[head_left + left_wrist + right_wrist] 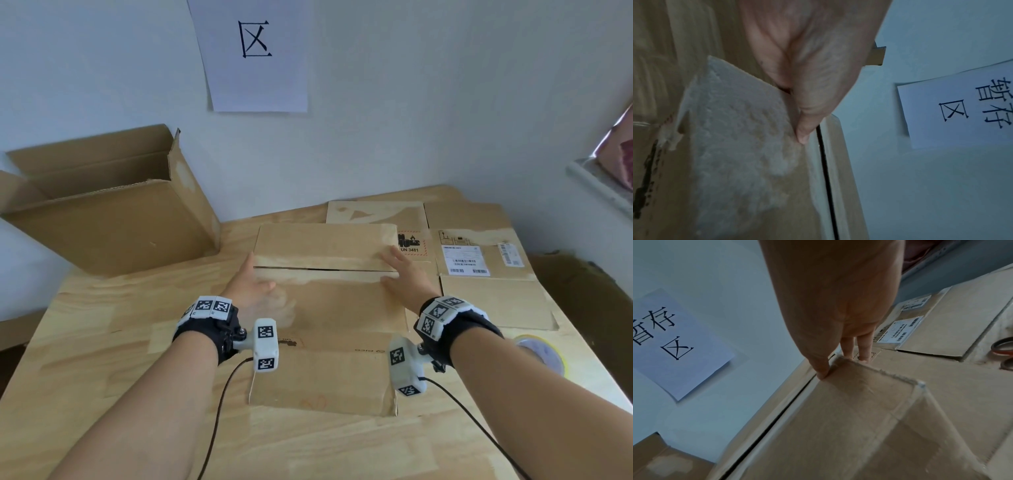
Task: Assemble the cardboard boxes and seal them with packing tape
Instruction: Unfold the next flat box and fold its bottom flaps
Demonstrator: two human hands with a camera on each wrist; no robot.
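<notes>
Cardboard box [325, 301], flaps nearly meeting.

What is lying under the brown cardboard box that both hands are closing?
A flattened brown cardboard sheet on the wooden table lies under the box. The box's inside is hidden by its flaps.

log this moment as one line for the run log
step: closing box flaps | left hand: flat on box left end | right hand: flat on right end | seam: untaped | tape roll: on table, untouched
</notes>
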